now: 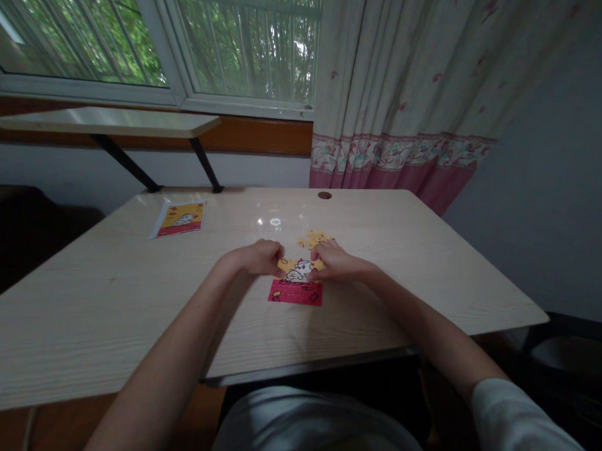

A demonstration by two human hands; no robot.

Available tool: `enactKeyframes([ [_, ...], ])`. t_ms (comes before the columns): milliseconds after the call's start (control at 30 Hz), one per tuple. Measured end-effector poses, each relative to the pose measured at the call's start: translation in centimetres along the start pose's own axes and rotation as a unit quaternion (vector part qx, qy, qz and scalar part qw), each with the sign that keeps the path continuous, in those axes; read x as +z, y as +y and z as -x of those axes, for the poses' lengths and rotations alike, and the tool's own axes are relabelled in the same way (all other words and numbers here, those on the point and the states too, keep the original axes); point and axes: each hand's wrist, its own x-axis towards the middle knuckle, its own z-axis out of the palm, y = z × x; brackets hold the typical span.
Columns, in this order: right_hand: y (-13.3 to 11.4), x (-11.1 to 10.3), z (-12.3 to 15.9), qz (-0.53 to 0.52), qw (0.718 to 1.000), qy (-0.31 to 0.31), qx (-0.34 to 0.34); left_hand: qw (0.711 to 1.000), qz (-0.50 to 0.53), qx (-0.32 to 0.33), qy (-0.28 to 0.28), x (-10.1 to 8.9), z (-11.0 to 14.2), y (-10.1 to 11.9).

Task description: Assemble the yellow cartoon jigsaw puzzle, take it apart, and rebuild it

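A partly joined jigsaw puzzle [296, 292] lies flat on the desk in front of me, red along the bottom and yellow above, with white cartoon figures in the middle. My left hand [263, 257] is at its upper left edge, fingers curled and thumb against the puzzle. At the right edge, my right hand [335, 260] grips with thumb and forefinger, hiding part of that side. Loose yellow puzzle pieces [314, 238] lie in a small heap just beyond the puzzle, close to my right fingers.
A picture sheet [181, 219] in matching yellow and red lies at the desk's back left. Above it, a raised shelf [107, 119] stands on black supports [206, 164]. A round cable hole [324, 195] is near the back edge of the desk [406, 247]. Curtains [390, 115] hang behind.
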Motion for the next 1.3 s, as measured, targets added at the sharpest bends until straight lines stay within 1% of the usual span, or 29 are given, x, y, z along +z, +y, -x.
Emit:
enactKeyframes([
  [200, -1.1, -0.7, 0.3, -0.020, 0.999, -0.012, 0.026, 1.000, 0.027, 0.009, 0.014, 0.6, -0.4, -0.8],
  [333, -1.7, -1.0, 0.4, -0.054, 0.998, -0.021, 0.038, 0.998, 0.053, 0.036, 0.026, 0.9, -0.7, -1.2],
  [400, -1.6, -0.9, 0.4, -0.074, 0.997, -0.018, 0.029, 0.997, 0.053, 0.051, 0.028, 0.9, -0.7, -1.2],
  [500, -1.4, -0.7, 0.2, -0.100, 0.995, -0.010, 0.003, 0.997, 0.036, 0.056, 0.026, 0.7, -0.6, -0.9],
  [600, -1.1, -0.5, -0.1, -0.126, 0.992, 0.013, -0.007, 0.996, 0.044, 0.059, 0.043, 0.4, -0.4, -0.8],
  [667, -0.9, -0.5, -0.2, -0.151, 0.988, 0.040, -0.008, 0.993, 0.077, 0.063, 0.056, 0.3, -0.4, -0.7],
  [767, -0.3, -0.5, -0.4, -0.186, 0.978, 0.090, -0.002, 0.983, 0.158, 0.063, 0.068, 0.4, -0.3, -0.6],
  [900, 0.8, -0.3, -0.6, -0.246, 0.959, 0.139, 0.019, 0.951, 0.284, 0.055, 0.106, 0.7, -0.8, -0.2],
  [1000, 1.4, -0.1, -0.8, -0.292, 0.943, 0.155, 0.038, 0.931, 0.342, 0.054, 0.119, 0.9, -1.3, -0.1],
  [1100, 1.6, 0.3, -1.2, -0.355, 0.924, 0.138, 0.044, 0.934, 0.338, 0.063, 0.100, 1.1, -1.6, -0.3],
  [1233, 1.5, 0.3, -1.5, -0.436, 0.889, 0.131, 0.044, 0.950, 0.305, 0.053, 0.037, 0.7, -1.2, -1.1],
  [1300, 1.5, 0.1, -1.5, -0.445, 0.883, 0.141, 0.053, 0.953, 0.298, 0.043, 0.012, 0.3, -0.7, -1.5],
])
